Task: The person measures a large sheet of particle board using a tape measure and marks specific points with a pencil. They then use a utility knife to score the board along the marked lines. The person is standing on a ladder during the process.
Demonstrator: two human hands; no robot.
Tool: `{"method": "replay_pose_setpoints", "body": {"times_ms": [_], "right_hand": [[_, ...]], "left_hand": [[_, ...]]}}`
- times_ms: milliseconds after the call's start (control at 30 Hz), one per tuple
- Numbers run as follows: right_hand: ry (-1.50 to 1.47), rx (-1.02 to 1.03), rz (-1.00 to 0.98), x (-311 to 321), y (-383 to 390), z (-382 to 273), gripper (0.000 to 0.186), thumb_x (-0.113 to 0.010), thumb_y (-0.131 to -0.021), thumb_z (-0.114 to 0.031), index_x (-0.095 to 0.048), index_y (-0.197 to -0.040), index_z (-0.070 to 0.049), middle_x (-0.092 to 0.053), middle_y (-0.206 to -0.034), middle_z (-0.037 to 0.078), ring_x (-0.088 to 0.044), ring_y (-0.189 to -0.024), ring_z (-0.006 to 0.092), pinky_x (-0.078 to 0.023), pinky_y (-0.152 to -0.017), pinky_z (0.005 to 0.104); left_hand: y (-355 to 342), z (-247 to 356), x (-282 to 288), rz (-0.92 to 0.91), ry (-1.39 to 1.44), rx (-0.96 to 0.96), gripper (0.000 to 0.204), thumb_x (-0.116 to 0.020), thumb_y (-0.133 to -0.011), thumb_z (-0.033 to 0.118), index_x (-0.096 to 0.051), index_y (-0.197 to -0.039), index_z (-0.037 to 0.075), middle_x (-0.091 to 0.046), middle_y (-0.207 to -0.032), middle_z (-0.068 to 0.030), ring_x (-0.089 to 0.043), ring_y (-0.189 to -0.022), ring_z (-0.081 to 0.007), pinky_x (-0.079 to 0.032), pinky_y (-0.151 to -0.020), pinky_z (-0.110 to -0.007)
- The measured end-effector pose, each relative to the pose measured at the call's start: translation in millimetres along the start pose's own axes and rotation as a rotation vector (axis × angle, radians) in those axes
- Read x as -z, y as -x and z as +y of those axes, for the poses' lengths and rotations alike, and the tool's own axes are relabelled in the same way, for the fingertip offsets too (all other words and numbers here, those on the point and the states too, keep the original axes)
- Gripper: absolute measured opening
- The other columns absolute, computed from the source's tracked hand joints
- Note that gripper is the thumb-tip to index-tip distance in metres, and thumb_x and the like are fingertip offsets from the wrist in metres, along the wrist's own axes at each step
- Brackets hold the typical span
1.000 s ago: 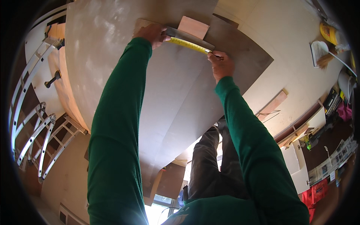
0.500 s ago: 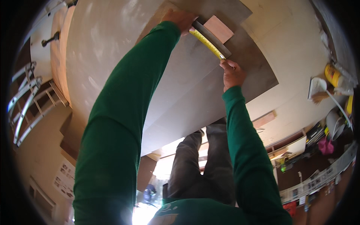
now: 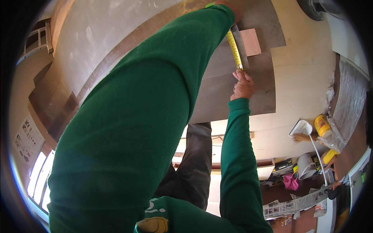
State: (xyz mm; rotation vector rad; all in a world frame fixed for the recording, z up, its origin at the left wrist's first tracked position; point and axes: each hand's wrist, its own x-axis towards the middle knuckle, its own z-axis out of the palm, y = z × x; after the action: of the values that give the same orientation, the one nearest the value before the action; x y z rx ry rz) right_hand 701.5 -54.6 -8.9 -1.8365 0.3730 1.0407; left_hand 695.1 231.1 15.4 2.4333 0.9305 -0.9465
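Observation:
My right hand [image 3: 243, 85] pinches the lower end of a yellow tape measure blade [image 3: 234, 46]. The blade runs along a dark narrow strip [image 3: 243, 52] lying on a grey-brown sheet [image 3: 258, 89]. My left hand [image 3: 233, 11] is at the top, at the blade's other end, mostly behind its green sleeve, so its fingers are hidden; a small bright green object [image 3: 210, 4] shows beside it. A pinkish rectangular piece [image 3: 251, 42] lies against the strip's right side.
A pale board [image 3: 299, 81] extends to the right. Beyond it are a yellow tub [image 3: 321, 125], a white dustpan [image 3: 300, 128], plastic wrap [image 3: 349, 97], a grey bucket [image 3: 307, 166] and a pink bag [image 3: 290, 181]. A ladder [image 3: 37, 40] stands at upper left.
The view has turned, and the tape now appears steeper, further up and right. My left arm now fills much more of the picture, with its hand largely behind the sleeve.

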Motion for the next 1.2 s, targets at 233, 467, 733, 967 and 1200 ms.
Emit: {"method": "replay_pose_setpoints", "body": {"times_ms": [233, 467, 733, 967, 1200], "right_hand": [[0.049, 0.023, 0.008, 0.4, 1.9, -2.8, 0.023, -0.077, -0.085, -0.014, -0.067, -0.097, 0.002, -0.073, -0.091, 0.015, -0.07, -0.089, 0.02, -0.044, -0.099, 0.032], [-0.029, 0.071, -0.024, 0.1, 2.1, 1.4, 0.028, -0.075, -0.085, -0.013, -0.065, -0.105, 0.004, -0.067, -0.095, 0.011, -0.069, -0.091, 0.0202, -0.045, -0.095, 0.0311], [-0.015, 0.096, -0.063, 1.9, 3.3, 1.2, 0.035, -0.075, -0.087, -0.018, -0.062, -0.111, 0.005, -0.064, -0.096, 0.009, -0.064, -0.093, 0.0172, -0.046, -0.089, 0.0297], [0.082, 0.269, 0.0, -1.8, 4.3, 6.1, 0.041, -0.079, -0.088, -0.034, -0.066, -0.1, 0.003, -0.062, -0.083, 0.004, -0.06, -0.08, 0.0137, -0.049, -0.078, 0.0284], [0.138, 0.281, 0.092, -6.9, 1.9, 5.4, 0.037, -0.081, -0.087, -0.029, -0.065, -0.097, 0.003, -0.067, -0.081, 0.005, -0.058, -0.074, 0.0126, -0.049, -0.071, 0.0274]], "left_hand": [[14.2, 3.0, 15.3, -0.031, 0.058, 0.057, 0.03, -0.07, -0.09, 0.023, -0.074, -0.118, 0.012, -0.07, -0.124, -0.0137, -0.065, -0.118, -0.0351, -0.055, -0.093, -0.053], [-9.5, -0.7, 0.8, 0.02, 0.132, 0.106, 0.026, -0.067, -0.092, 0.023, -0.076, -0.113, 0.01, -0.069, -0.126, -0.0127, -0.064, -0.12, -0.0339, -0.055, -0.093, -0.052], [-33.7, -7.8, -33.7, 0.145, -0.137, -0.121, 0.042, -0.079, -0.082, 0.026, -0.065, -0.118, 0.01, -0.073, -0.112, -0.009, -0.069, -0.108, -0.0313, -0.053, -0.092, -0.049], [-11.4, -6.4, -7.3, -0.103, -0.102, -0.14, 0.05, -0.082, -0.08, 0.022, -0.059, -0.124, 0.011, -0.072, -0.11, -0.0077, -0.07, -0.106, -0.0287, -0.051, -0.093, -0.047], [21.4, -12.9, 16.9, 0.054, -0.194, -0.342, 0.037, -0.072, -0.087, 0.04, -0.076, -0.103, 0.008, -0.075, -0.103, -0.0133, -0.07, -0.101, -0.0354, -0.057, -0.082, -0.046]]}}
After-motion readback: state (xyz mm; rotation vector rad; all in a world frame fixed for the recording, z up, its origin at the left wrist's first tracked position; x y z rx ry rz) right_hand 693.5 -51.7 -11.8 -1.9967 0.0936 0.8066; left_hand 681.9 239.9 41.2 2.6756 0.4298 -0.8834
